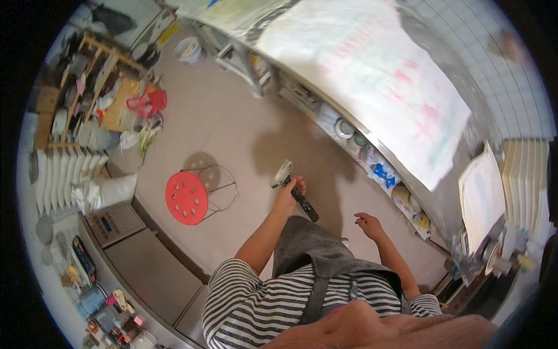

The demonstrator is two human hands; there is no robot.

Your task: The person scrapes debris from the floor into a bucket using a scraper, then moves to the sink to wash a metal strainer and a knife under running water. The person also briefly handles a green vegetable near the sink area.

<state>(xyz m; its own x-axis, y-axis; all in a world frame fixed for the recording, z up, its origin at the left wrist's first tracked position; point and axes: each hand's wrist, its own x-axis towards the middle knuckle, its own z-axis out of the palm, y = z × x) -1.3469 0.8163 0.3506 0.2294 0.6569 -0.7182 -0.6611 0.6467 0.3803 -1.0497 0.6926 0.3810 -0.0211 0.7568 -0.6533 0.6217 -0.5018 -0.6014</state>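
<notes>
My left hand (288, 197) grips a scraper (301, 196) by its black handle, which looks worn or flecked with white. Its wide metal head (281, 174) points away from me, and the handle's free end slants back towards my grey apron (311, 244). Nothing shows in my right hand (369, 225), held out in front of my right side with its fingers loosely apart. To its right runs a long worktable, partly covered by a large white cloth or sheet (370, 78) with faded red and green print. Both hands hang above the floor (235, 131).
A red stool (186, 197) with wire legs stands to the left. A metal counter (148, 266) runs along the left, below stacked white sacks (65, 179) and cluttered wooden shelving (96, 65). Cans and packets fill a low shelf (370, 161) under the table. A bucket (190, 50) stands farther off.
</notes>
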